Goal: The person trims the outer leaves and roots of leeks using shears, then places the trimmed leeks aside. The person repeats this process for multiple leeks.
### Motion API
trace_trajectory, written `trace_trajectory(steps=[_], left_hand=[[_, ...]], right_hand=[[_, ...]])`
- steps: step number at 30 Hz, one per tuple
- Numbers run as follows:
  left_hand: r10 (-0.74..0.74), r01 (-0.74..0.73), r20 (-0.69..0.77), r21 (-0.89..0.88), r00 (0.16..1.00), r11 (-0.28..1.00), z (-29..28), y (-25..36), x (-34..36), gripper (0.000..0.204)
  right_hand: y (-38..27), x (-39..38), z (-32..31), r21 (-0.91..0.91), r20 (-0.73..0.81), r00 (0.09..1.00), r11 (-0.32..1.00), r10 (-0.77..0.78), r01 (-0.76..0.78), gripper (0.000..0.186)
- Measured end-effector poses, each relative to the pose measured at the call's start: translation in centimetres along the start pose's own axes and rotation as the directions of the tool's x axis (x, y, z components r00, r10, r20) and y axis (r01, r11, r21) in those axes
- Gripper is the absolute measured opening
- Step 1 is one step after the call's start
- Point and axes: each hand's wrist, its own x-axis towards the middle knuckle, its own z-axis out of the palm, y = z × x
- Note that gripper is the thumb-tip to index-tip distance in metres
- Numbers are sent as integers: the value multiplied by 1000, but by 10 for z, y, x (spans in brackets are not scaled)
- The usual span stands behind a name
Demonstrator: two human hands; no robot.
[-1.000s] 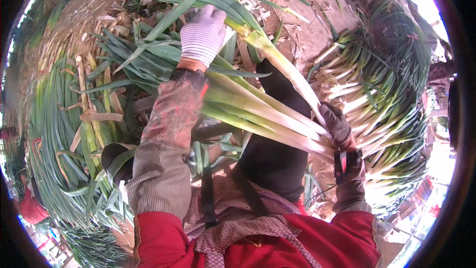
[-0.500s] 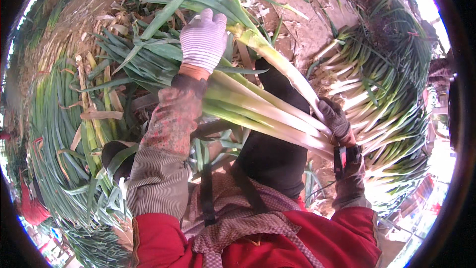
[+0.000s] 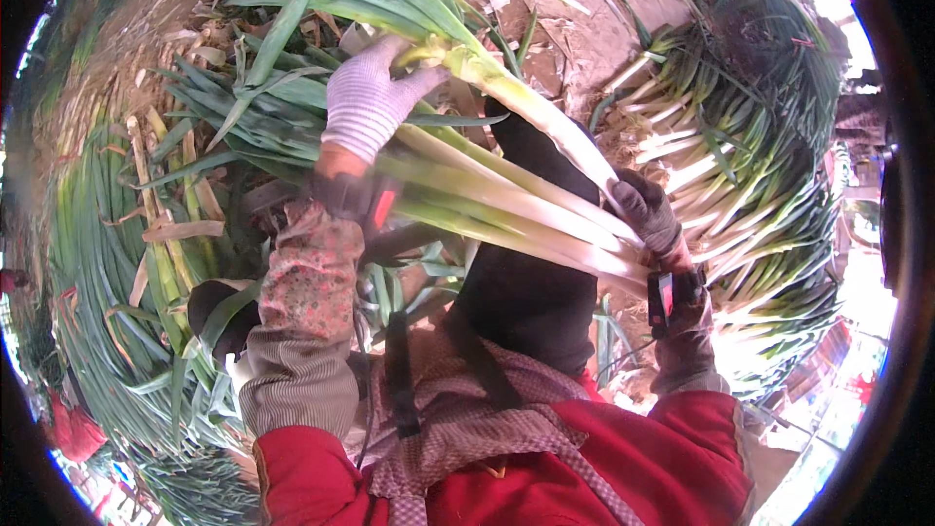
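A bundle of long leeks (image 3: 506, 205) lies slantwise across the person's lap, white shanks running down to the right, green leaves fanning up and to the left. The right hand (image 3: 648, 219), in a dark glove, is closed around the white ends, so the bundle is firmly held there. The left hand (image 3: 365, 102), in a pale knitted glove, is wrapped over the upper part where stalk turns to leaf, fingers curled about one thick leek (image 3: 516, 107) lying topmost; it seems to hold that one against the rest, though how tight the grasp is cannot be told.

By the look of it, the step in hand is gathering and evening the stalks into one bunch. The next move would call for a steady right-hand grip while the left presses the loose leaves together, lest stalks slip out sideways.

Round about: a heap of leeks (image 3: 740, 166) with white ends inward on the ground at the right, more green leeks (image 3: 88, 292) along the left, dry husks (image 3: 156, 214) between, and bare earth (image 3: 604, 29) towards the top
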Motion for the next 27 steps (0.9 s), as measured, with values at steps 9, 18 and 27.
trace_trajectory(steps=[9, 18, 27], left_hand=[[180, -168, -263, 69, 948, 983, 13, 23, -35, 29], [153, -207, -199, -289, 968, 935, 10, 24, -26, 31], [151, -56, -247, 352, 957, 934, -6, 1, -2, 61]], right_hand=[[-2, 0, 4, 59, 9, 999, 998, -32, 31, 40], [-1, 5, -3, 230, 33, 987, 960, 158, -161, 49], [-13, 0, 3, 216, -36, 989, 967, 145, -134, 43]])
